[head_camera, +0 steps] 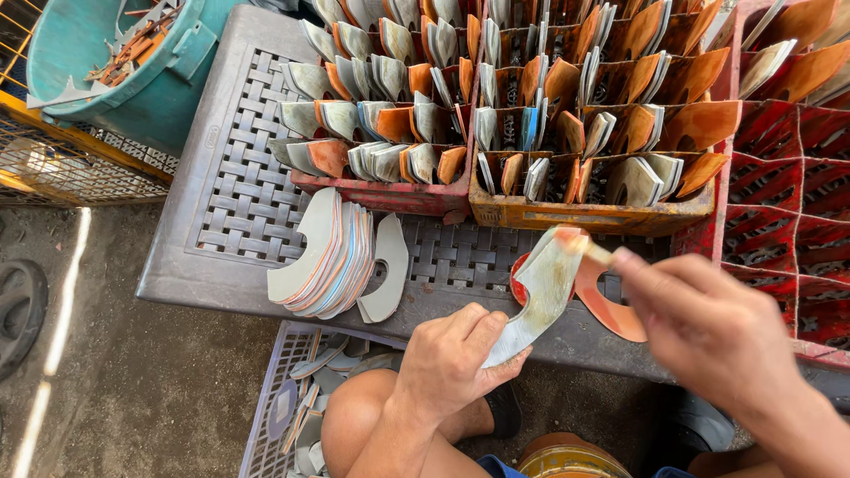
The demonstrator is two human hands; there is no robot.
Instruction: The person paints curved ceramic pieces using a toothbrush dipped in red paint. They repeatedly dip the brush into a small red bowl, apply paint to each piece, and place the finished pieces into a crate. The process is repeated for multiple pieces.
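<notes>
My left hand (453, 358) pinches the lower end of a curved grey metal blade blank (540, 296), held up over the table's front edge. My right hand (708, 332), blurred, holds a small brush (589, 250) whose tip touches the upper end of that blank. An orange-coated curved blank (611, 310) lies on the table just behind it, beside a small red dish (517, 281). To the left rests a fanned stack of grey and orange-edged blanks (332, 257).
A grey lattice plastic table (235, 204) carries a red crate (390, 190) and an orange crate (584, 212), both with several blanks upright in their cells. Red empty crates (788, 221) stand at right. A teal tub (124, 62) sits at left. A basket of blanks (305, 398) lies by my knee.
</notes>
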